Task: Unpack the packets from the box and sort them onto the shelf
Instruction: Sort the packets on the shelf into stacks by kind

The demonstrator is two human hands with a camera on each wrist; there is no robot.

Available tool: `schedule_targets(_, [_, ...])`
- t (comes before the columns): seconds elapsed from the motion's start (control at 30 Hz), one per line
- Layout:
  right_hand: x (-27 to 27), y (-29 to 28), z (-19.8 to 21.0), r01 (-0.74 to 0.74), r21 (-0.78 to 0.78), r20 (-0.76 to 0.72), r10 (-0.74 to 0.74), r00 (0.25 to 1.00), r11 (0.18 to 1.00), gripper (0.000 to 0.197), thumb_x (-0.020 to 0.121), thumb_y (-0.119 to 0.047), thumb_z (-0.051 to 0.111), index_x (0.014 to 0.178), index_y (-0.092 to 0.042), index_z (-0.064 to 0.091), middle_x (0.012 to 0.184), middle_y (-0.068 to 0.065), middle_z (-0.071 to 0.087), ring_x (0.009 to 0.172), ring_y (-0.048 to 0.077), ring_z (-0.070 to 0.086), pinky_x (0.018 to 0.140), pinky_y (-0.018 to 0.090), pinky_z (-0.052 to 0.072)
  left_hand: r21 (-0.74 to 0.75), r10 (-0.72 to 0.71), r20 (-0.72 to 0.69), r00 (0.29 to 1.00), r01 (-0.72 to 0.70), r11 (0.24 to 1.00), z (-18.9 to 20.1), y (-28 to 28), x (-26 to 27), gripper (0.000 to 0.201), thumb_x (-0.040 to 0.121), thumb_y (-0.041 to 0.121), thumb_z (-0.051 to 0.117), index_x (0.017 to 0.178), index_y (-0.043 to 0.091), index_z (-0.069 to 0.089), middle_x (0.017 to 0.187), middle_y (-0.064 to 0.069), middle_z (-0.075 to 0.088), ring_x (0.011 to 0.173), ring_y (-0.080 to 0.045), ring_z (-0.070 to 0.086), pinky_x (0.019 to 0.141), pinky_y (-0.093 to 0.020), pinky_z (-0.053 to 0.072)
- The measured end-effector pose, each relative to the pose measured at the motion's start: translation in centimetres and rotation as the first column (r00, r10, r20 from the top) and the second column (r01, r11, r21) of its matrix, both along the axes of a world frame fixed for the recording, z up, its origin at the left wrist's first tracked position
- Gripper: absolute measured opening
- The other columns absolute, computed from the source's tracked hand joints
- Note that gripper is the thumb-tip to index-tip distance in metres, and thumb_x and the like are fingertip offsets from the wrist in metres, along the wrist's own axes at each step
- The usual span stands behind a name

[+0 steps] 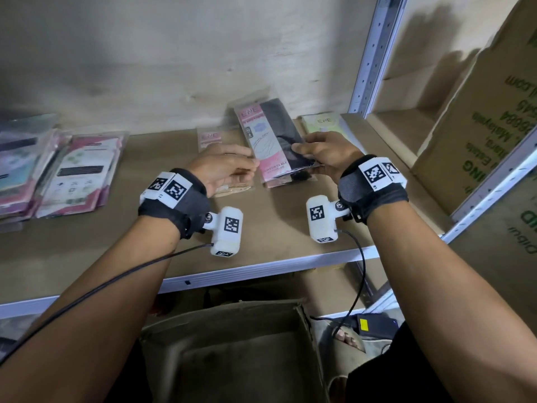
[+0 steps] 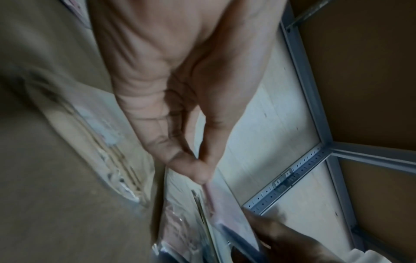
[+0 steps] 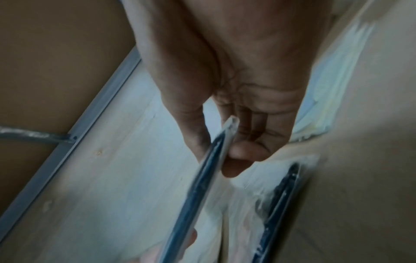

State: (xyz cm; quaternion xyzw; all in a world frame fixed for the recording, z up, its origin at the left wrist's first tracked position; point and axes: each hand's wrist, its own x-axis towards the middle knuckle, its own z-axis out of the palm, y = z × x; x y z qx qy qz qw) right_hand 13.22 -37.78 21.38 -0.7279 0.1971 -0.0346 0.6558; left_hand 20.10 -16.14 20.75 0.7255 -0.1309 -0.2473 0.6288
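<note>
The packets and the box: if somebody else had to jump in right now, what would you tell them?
Right hand: pinches the right edge of the pink-and-black flat plastic packet, thumb on top, fingers beneath.
Left hand: fingers straight, touching that packet's left edge.
The packet is held tilted above the brown shelf board, over a matching packet lying there.
Done: a beige packet lies under the left hand, a pale green packet behind the right, and pink-and-white packet stacks at the left.
Left: lay this packet on its matching pile. The brown cardboard box below looks empty, though it is dark inside.
</note>
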Motion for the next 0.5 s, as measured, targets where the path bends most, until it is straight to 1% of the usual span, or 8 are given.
schedule_targets(0.07, [0.3,-0.2,0.1,-0.004,-0.081,-0.029,0.001,1.000,0.997,0.035,0.084,-0.012,0.075,0.116,-0.003,0.063,0.112,0.016,0.070,0.100,0.031,0.069,0.081,0.040,0.059,0.034,0.051,0.007,0.999,-0.051,0.998,0.0,-0.7,0.1,0.022,0.080,-0.001,0.077,0.102,0.004,0.073,0.080,-0.009,0.077,0.064,-0.014,0.070,0.062,-0.021,0.059])
schedule_targets(0.1, [0.5,-0.3,0.2,-0.004,-0.096,-0.040,0.000,0.999,0.995,0.034,0.083,-0.010,0.075,0.115,-0.001,0.064,0.111,0.018,0.070,0.099,0.032,0.070,0.082,0.041,0.060,0.043,0.069,0.008,0.998,-0.070,0.997,0.0,-1.1,0.1,0.020,0.080,-0.001,0.077,0.099,0.005,0.073,0.081,-0.009,0.077,0.065,-0.014,0.072,0.062,-0.021,0.059])
schedule_targets(0.13, [0.6,-0.4,0.2,-0.003,-0.113,-0.049,-0.003,0.999,0.994,0.033,0.083,-0.010,0.076,0.112,0.000,0.065,0.107,0.017,0.071,0.095,0.031,0.071,0.078,0.038,0.061,0.046,0.087,0.009,0.996,-0.087,0.995,0.0,-1.3,0.2,0.018,0.080,-0.001,0.077,0.096,0.008,0.073,0.083,-0.009,0.077,0.067,-0.013,0.073,0.062,-0.022,0.059])
schedule_targets(0.17, [0.6,-0.4,0.2,0.005,-0.141,-0.062,-0.013,0.998,0.990,0.031,0.082,-0.011,0.077,0.109,0.000,0.067,0.101,0.014,0.072,0.088,0.027,0.072,0.069,0.032,0.061,0.047,0.100,0.007,0.995,-0.100,0.994,0.0,-1.6,0.2,0.019,0.080,0.000,0.078,0.095,0.009,0.072,0.083,-0.008,0.077,0.068,-0.013,0.074,0.063,-0.022,0.059])
schedule_targets(0.23, [0.7,-0.4,0.3,0.023,-0.222,-0.091,-0.045,0.995,0.975,0.026,0.081,-0.015,0.079,0.102,-0.003,0.070,0.088,0.007,0.072,0.071,0.017,0.069,0.052,0.020,0.055,0.044,0.106,-0.008,0.994,-0.106,0.993,0.0,-2.0,0.3,0.022,0.080,0.000,0.078,0.098,0.009,0.069,0.081,-0.005,0.077,0.069,-0.013,0.075,0.061,-0.022,0.059])
schedule_targets(0.27, [0.7,-0.4,0.4,0.030,-0.268,-0.104,-0.059,0.993,0.963,0.025,0.081,-0.018,0.080,0.100,-0.005,0.071,0.086,0.004,0.071,0.068,0.015,0.068,0.051,0.019,0.054,0.041,0.098,-0.016,0.995,-0.097,0.994,0.1,-2.3,0.3,0.023,0.081,-0.001,0.077,0.099,0.008,0.067,0.081,-0.004,0.077,0.069,-0.012,0.076,0.059,-0.021,0.059])
schedule_targets(0.4, [0.9,-0.2,0.6,0.031,-0.412,-0.147,-0.100,0.984,0.911,0.027,0.080,-0.023,0.080,0.099,-0.006,0.070,0.087,0.005,0.068,0.076,0.019,0.066,0.062,0.027,0.054,0.062,0.054,-0.005,0.999,-0.054,0.997,0.1,-3.2,0.1,0.025,0.081,-0.006,0.075,0.102,0.002,0.065,0.092,-0.008,0.074,0.072,-0.012,0.076,0.060,-0.020,0.059])
schedule_targets(0.5, [0.9,0.0,0.9,-0.004,-0.511,-0.209,-0.120,0.970,0.860,0.041,0.077,-0.025,0.080,0.107,0.000,0.067,0.090,0.009,0.063,0.082,0.022,0.059,0.066,0.028,0.048,0.117,0.070,0.023,0.997,-0.072,0.990,0.2,-3.6,0.3,0.040,0.081,-0.007,0.075,0.118,-0.009,0.060,0.102,-0.013,0.072,0.078,-0.015,0.073,0.062,-0.021,0.060])
